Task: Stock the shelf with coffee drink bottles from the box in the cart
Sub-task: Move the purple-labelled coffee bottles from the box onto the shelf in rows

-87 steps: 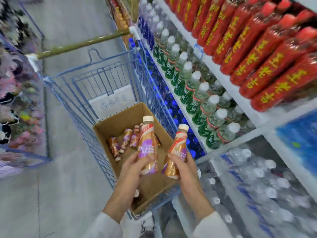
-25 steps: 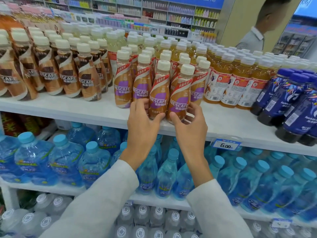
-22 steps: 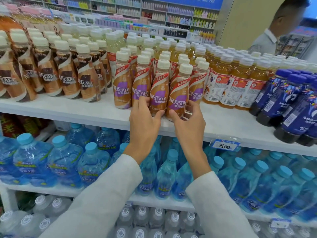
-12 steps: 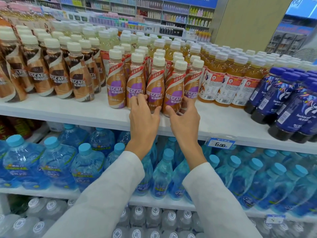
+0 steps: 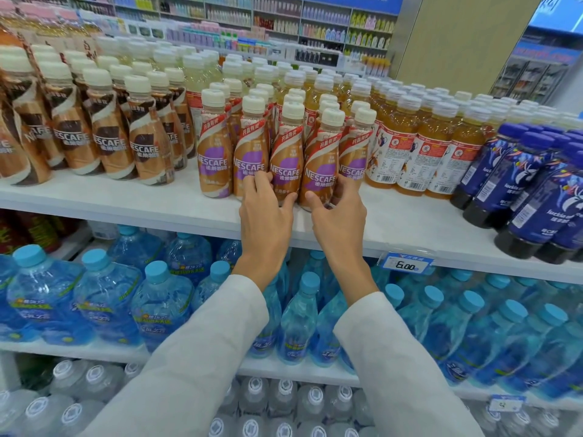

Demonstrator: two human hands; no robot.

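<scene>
Coffee drink bottles: caramel labels with a purple patch, a red diagonal band with white characters, cream caps.
Swirl-label coffee bottles: tan with dark brown and white swirls, cream caps.
Amber drink bottles: white labels, red print.
Dark bottles: blue labels with white motifs, blue caps.
Shelf: white.
Water bottles: blue tint, light blue caps.
Sleeves: off-white.
</scene>
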